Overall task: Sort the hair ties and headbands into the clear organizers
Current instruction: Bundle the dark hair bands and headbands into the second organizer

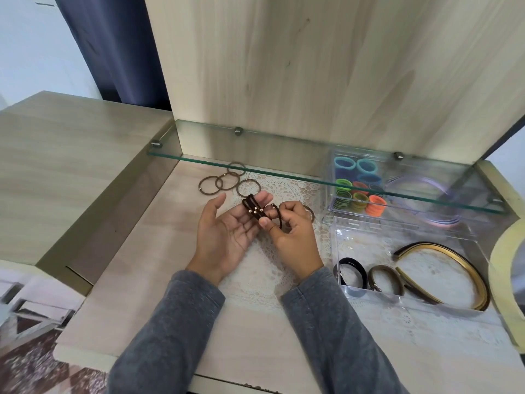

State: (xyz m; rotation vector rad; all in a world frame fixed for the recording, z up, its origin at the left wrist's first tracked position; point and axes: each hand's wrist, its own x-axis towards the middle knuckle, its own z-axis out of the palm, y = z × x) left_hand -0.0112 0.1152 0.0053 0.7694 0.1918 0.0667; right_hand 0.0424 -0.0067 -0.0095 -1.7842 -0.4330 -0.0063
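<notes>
My left hand [227, 226] lies palm up with several dark brown hair ties [253, 209] bunched across its fingers. My right hand [295, 236] pinches another dark brown hair tie [277, 215] right beside that bunch. Several light brown hair ties [223, 181] lie loose on the table behind my hands. The near clear organizer [345, 245] at the right holds a black band, a bronze band and gold-brown headbands [443, 275]. The far clear organizer [329, 194] holds colourful hair ties [359, 189] and pale purple headbands [420, 184].
A glass shelf [255, 166] runs across above the far organizer and the loose ties. A lace doily [279, 186] covers the table under my hands. A tall wooden panel [312, 66] stands behind. A round cream rim [502, 268] sits at the right edge.
</notes>
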